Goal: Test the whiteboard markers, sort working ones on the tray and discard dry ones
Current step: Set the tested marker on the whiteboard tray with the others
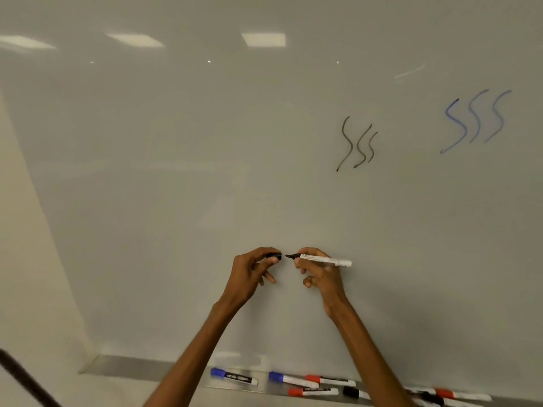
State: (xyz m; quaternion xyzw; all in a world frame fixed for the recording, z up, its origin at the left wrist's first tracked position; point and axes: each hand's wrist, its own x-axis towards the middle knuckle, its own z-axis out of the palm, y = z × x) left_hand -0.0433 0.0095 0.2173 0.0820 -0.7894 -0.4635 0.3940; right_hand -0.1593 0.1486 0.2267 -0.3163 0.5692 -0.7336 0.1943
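Observation:
In front of the whiteboard (205,171), my right hand (318,273) holds a white marker (326,259) level, its bare black tip pointing left. My left hand (252,274) pinches the black cap (274,255) just left of that tip, a small gap between them. On the board sit three faint black squiggles (357,145) and three blue squiggles (476,120). Along the metal tray (123,365) at the board's foot lie several capped markers: a blue one (233,376), another blue one (289,378), red ones (329,380) and a black one (354,392).
A cream wall (26,259) borders the board on the left. A dark strap or cord (26,380) crosses the lower left corner. Ceiling lights reflect in the board's upper part. More markers (458,395) lie at the tray's right end.

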